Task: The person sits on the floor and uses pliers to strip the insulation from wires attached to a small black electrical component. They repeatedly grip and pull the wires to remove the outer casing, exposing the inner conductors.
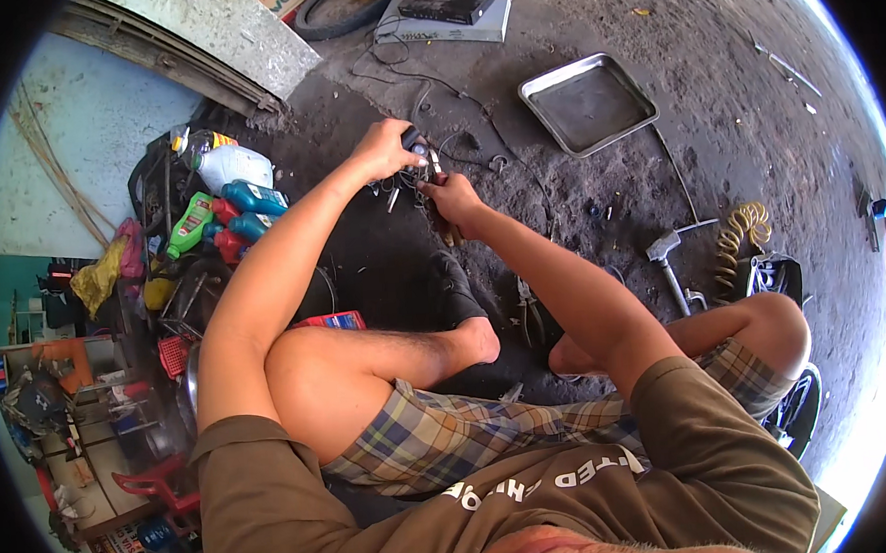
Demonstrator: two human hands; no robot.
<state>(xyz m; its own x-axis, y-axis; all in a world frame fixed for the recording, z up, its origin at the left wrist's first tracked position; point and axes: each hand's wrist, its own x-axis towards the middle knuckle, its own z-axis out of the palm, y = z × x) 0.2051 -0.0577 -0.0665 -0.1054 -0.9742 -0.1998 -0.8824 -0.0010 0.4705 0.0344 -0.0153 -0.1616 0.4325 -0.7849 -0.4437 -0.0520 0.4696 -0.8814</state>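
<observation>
— What surrounds the person?
— A dark, oily floor [659,195], a metal tray [588,104] ahead, bottles [234,202] at left, a hammer [667,260] at right.
— And the hands?
— The left hand [386,149] grips a dark-handled tool [414,143]; the right hand [454,198] pinches small metal parts [430,172] (too small to identify), just above the floor.

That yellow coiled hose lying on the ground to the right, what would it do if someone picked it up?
The yellow coiled hose would probably stretch and sag like a spring, since it lies in loose loops on the floor. It looks thin-walled, so likely light for its size. Pushed, it would more likely bunch up than roll; the hammer beside it might catch it.
</observation>
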